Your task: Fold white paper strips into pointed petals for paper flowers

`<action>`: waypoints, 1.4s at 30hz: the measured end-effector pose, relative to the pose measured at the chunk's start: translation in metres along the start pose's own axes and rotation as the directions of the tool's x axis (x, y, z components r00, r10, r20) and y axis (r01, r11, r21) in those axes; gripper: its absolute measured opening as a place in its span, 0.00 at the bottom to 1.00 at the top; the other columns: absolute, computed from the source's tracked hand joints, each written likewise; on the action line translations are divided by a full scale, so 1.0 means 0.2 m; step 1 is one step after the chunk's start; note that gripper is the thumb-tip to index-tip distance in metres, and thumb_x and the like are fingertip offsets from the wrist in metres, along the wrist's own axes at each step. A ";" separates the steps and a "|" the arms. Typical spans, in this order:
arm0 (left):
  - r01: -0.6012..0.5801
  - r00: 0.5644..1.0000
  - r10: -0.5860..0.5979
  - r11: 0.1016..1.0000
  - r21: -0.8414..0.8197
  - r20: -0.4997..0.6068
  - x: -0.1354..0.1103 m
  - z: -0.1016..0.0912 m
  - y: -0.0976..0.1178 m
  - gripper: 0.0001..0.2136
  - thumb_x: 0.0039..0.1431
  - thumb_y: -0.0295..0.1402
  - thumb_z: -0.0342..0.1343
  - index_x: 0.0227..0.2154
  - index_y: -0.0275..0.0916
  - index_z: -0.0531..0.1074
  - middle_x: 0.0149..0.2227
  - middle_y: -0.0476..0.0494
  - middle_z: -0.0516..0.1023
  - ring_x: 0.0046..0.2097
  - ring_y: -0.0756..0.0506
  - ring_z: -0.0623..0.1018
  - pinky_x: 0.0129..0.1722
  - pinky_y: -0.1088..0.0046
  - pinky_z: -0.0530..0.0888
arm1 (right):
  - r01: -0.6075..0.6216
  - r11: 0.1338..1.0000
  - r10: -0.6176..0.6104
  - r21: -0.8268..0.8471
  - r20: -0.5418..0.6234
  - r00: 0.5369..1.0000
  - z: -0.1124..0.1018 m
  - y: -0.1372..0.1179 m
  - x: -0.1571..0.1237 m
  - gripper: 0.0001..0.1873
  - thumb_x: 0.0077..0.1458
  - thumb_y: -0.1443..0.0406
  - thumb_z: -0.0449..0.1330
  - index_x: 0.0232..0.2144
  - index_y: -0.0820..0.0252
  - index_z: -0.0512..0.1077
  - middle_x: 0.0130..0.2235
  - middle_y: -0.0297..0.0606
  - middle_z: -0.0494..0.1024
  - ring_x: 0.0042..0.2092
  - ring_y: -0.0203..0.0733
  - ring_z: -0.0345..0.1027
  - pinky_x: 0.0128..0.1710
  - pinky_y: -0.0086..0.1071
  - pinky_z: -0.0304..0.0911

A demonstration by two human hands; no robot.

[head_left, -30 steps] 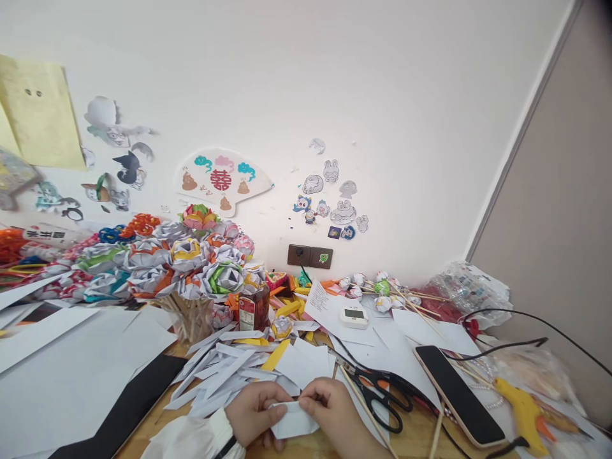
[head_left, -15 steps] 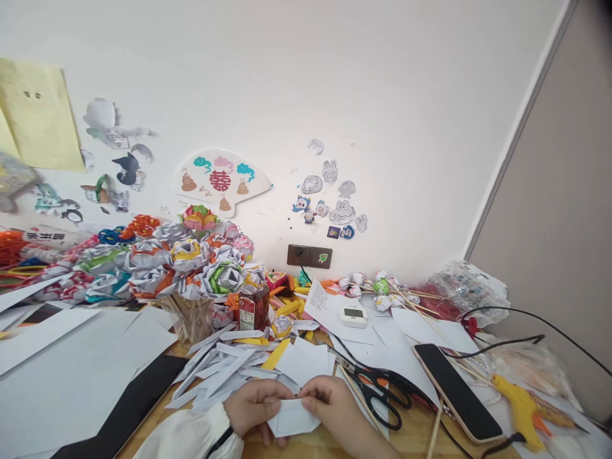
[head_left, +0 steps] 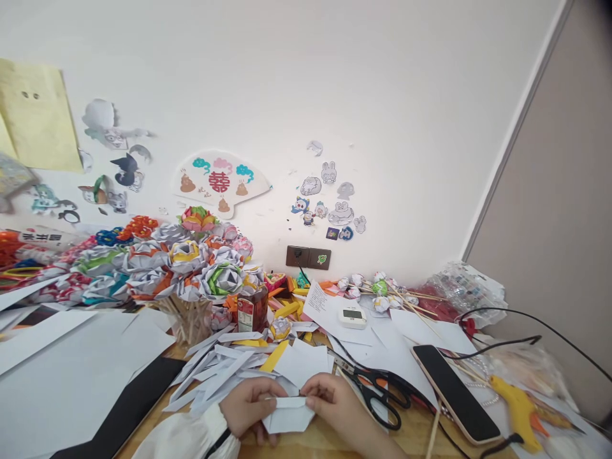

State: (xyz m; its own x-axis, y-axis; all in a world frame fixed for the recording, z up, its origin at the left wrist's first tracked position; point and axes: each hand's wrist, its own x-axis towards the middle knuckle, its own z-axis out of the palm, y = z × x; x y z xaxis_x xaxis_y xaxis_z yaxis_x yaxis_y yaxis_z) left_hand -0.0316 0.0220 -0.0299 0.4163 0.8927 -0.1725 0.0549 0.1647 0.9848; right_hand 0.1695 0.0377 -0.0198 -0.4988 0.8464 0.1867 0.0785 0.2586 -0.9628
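Note:
Low in the head view, a small folded piece of white paper (head_left: 289, 419) is held between both hands, with a narrow folded strip along its top edge. My left hand (head_left: 248, 405) pinches its left end, thumb on top. At the right end, my right hand (head_left: 332, 403) pinches it between thumb and fingers. Just beyond the hands lie square sheets of white paper (head_left: 306, 362) and a heap of folded white paper strips (head_left: 224, 366). Black-handled scissors (head_left: 377, 390) rest right of my right hand.
A phone (head_left: 454, 392) and a yellow glue gun (head_left: 516, 408) lie to the right, among black cables. Bunched paper flowers (head_left: 191, 255) stand at the back left near a red-brown jar (head_left: 252, 309). A small white timer (head_left: 352, 316) sits on papers. Large white sheets (head_left: 71, 376) cover the left.
The fingers have shifted slightly apart along the top edge, and the folded strip there shows more clearly. Both hands still hold the paper.

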 end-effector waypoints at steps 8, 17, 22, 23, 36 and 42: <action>0.019 0.995 0.005 0.971 0.239 -0.102 0.00 0.04 0.00 0.19 0.42 0.51 0.52 0.27 0.38 0.67 0.14 0.53 0.71 0.16 0.50 0.72 0.12 0.80 0.62 | -0.026 0.999 0.025 -0.047 -0.021 0.999 0.04 -0.05 -0.01 0.07 0.42 0.67 0.58 0.28 0.62 0.73 0.24 0.34 0.72 0.28 0.36 0.64 0.28 0.26 0.59; 0.021 0.995 0.008 0.959 0.283 -0.101 -0.01 0.05 0.01 0.21 0.42 0.52 0.51 0.28 0.37 0.67 0.14 0.53 0.70 0.15 0.49 0.71 0.12 0.79 0.62 | -0.110 0.994 0.109 -0.020 -0.041 0.993 0.03 0.01 0.01 0.09 0.40 0.63 0.61 0.25 0.63 0.73 0.22 0.34 0.72 0.25 0.35 0.64 0.25 0.26 0.58; -0.005 0.996 0.029 0.961 0.277 -0.081 -0.01 0.05 0.02 0.20 0.42 0.52 0.51 0.25 0.37 0.65 0.13 0.54 0.70 0.15 0.51 0.71 0.11 0.81 0.62 | -0.084 0.996 0.085 0.026 -0.013 0.996 0.03 0.00 0.00 0.11 0.39 0.61 0.62 0.24 0.64 0.74 0.22 0.34 0.72 0.24 0.34 0.63 0.24 0.25 0.56; -0.007 0.996 0.031 0.961 0.278 -0.082 -0.01 0.05 0.02 0.20 0.41 0.52 0.51 0.25 0.37 0.65 0.13 0.54 0.70 0.16 0.51 0.72 0.11 0.81 0.62 | -0.078 0.996 0.078 0.039 -0.007 0.997 0.03 0.00 0.00 0.10 0.39 0.61 0.62 0.24 0.64 0.74 0.22 0.34 0.72 0.24 0.34 0.62 0.24 0.25 0.56; -0.016 0.992 0.053 0.953 0.303 -0.114 -0.02 0.09 0.01 0.19 0.42 0.52 0.50 0.24 0.38 0.67 0.14 0.53 0.68 0.15 0.50 0.71 0.11 0.80 0.60 | -0.052 0.988 0.046 -0.144 -0.042 0.998 0.05 -0.01 -0.01 0.05 0.41 0.66 0.59 0.20 0.64 0.73 0.18 0.30 0.67 0.22 0.31 0.56 0.21 0.23 0.51; 0.004 1.000 -0.008 0.991 0.134 0.027 -0.01 0.02 0.00 0.25 0.40 0.54 0.50 0.33 0.37 0.66 0.15 0.51 0.72 0.15 0.51 0.71 0.11 0.81 0.59 | -0.056 0.998 0.055 0.011 0.026 0.998 0.02 0.00 -0.01 0.10 0.44 0.61 0.59 0.27 0.64 0.73 0.24 0.34 0.73 0.27 0.35 0.64 0.27 0.26 0.57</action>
State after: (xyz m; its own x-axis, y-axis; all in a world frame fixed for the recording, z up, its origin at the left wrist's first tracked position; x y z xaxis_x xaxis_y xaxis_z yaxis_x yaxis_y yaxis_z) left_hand -0.0279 0.0182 -0.0299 0.4398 0.8800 -0.1793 0.1776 0.1105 0.9779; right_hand 0.1660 0.0346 -0.0211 -0.5158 0.8471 0.1279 0.0965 0.2058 -0.9738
